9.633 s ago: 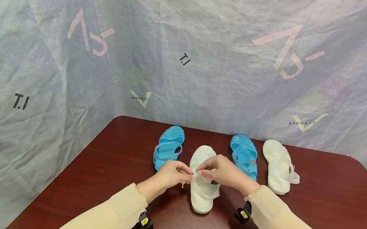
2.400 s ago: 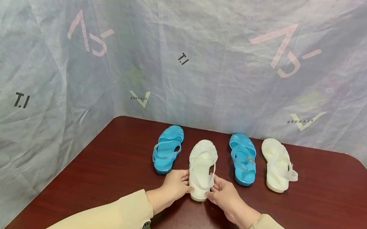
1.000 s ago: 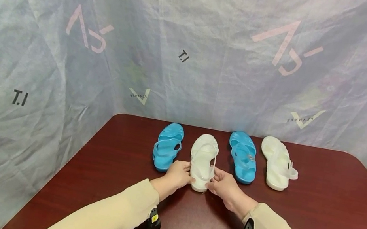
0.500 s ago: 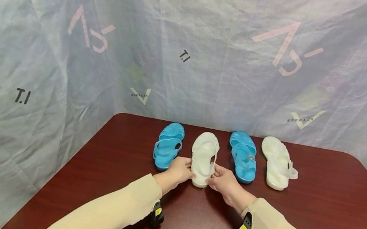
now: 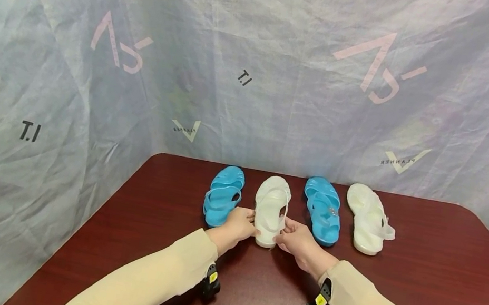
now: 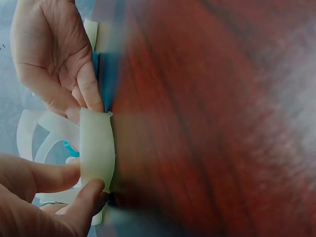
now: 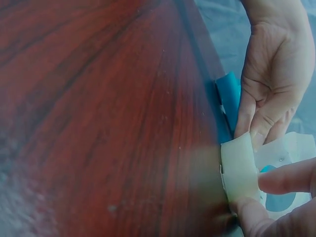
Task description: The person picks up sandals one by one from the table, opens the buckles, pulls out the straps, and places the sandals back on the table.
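A white jelly sandal (image 5: 271,207) lies toe-away in the middle of the row, its heel toward me. My left hand (image 5: 237,226) grips the left side of its heel and my right hand (image 5: 299,242) grips the right side. In the left wrist view, the thumb and fingers of the left hand (image 6: 44,190) pinch the pale heel of the sandal (image 6: 97,148). From the right wrist view, the right hand (image 7: 284,197) pinches the other side of that heel (image 7: 240,165). The sandal's underside is hidden.
A blue sandal (image 5: 221,199) lies just left of the white one. To the right lie a second blue sandal (image 5: 322,213) and a second white sandal (image 5: 367,222), whose strap sticks out sideways. The dark red table (image 5: 434,289) ends at a grey printed cloth (image 5: 286,74).
Earlier both hands pinched at the sandal's strap; then they moved to its heel. Since then the sandal has slid away from me, nearly level with the others, with both hands following.
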A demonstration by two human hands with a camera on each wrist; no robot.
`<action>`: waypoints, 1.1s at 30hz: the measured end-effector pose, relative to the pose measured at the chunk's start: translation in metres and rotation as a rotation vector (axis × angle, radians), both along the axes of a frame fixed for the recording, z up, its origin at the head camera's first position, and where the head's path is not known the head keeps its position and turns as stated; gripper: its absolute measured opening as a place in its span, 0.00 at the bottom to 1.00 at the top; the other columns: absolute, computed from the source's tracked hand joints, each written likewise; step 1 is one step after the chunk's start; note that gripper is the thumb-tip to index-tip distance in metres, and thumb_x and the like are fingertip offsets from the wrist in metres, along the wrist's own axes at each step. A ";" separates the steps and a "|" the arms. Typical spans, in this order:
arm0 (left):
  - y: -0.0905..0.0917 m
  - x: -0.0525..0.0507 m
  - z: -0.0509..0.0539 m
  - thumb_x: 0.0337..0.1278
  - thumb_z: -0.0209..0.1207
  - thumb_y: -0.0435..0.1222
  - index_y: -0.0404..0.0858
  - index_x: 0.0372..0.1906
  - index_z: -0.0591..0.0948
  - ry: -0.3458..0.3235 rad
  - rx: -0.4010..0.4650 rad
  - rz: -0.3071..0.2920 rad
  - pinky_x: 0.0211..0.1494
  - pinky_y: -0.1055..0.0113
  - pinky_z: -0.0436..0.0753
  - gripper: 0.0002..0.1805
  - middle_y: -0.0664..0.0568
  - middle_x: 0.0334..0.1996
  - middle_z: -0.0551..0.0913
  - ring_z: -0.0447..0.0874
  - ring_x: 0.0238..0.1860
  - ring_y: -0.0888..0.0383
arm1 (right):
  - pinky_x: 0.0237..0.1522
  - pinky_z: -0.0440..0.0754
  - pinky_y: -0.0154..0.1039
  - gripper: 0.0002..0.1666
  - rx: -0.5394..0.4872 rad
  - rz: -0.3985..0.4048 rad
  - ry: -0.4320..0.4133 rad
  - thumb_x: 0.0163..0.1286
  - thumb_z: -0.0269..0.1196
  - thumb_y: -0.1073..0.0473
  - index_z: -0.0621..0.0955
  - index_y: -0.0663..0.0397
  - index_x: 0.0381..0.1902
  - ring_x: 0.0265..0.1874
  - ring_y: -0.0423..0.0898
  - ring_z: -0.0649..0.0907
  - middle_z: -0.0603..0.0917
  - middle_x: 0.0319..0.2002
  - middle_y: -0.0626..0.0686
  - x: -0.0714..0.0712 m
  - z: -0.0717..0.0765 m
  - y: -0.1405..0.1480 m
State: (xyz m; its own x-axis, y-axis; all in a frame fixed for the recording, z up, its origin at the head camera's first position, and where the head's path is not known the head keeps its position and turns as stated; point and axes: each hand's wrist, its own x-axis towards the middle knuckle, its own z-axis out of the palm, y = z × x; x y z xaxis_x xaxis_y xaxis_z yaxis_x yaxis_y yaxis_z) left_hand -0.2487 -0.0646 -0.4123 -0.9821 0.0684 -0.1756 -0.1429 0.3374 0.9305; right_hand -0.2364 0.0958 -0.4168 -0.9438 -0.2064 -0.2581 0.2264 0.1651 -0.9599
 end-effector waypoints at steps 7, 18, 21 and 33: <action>-0.001 -0.005 0.003 0.50 0.62 0.18 0.26 0.64 0.71 -0.006 -0.004 -0.004 0.61 0.59 0.78 0.32 0.35 0.63 0.74 0.71 0.66 0.45 | 0.67 0.69 0.54 0.44 -0.012 -0.010 -0.003 0.63 0.56 0.76 0.53 0.66 0.75 0.70 0.58 0.64 0.61 0.71 0.67 -0.004 0.000 0.000; 0.004 -0.014 0.003 0.50 0.62 0.18 0.26 0.63 0.72 0.006 -0.004 0.017 0.62 0.60 0.78 0.31 0.36 0.62 0.75 0.72 0.65 0.47 | 0.58 0.74 0.40 0.45 -0.009 -0.003 0.007 0.65 0.52 0.77 0.50 0.60 0.76 0.67 0.52 0.66 0.59 0.73 0.63 -0.012 -0.003 -0.001; 0.005 -0.016 0.004 0.50 0.61 0.18 0.26 0.63 0.72 0.007 -0.005 0.021 0.62 0.60 0.77 0.30 0.36 0.61 0.76 0.73 0.65 0.47 | 0.48 0.72 0.32 0.44 0.004 -0.002 0.020 0.65 0.52 0.76 0.50 0.60 0.77 0.63 0.49 0.66 0.60 0.73 0.62 -0.014 -0.004 0.000; 0.008 -0.021 0.003 0.52 0.61 0.19 0.27 0.64 0.71 0.003 0.018 0.043 0.62 0.60 0.78 0.31 0.36 0.62 0.75 0.72 0.65 0.46 | 0.49 0.71 0.31 0.44 0.034 -0.022 0.038 0.64 0.50 0.76 0.50 0.61 0.76 0.60 0.48 0.68 0.60 0.73 0.63 -0.020 -0.005 0.000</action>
State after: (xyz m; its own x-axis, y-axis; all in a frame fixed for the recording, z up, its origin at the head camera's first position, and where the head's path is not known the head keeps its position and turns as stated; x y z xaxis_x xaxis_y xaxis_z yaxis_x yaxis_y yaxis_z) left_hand -0.2701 -0.0565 -0.4089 -0.9846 0.0290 -0.1723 -0.1547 0.3139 0.9368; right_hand -0.2566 0.0955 -0.4218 -0.9572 -0.1775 -0.2287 0.1940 0.1929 -0.9618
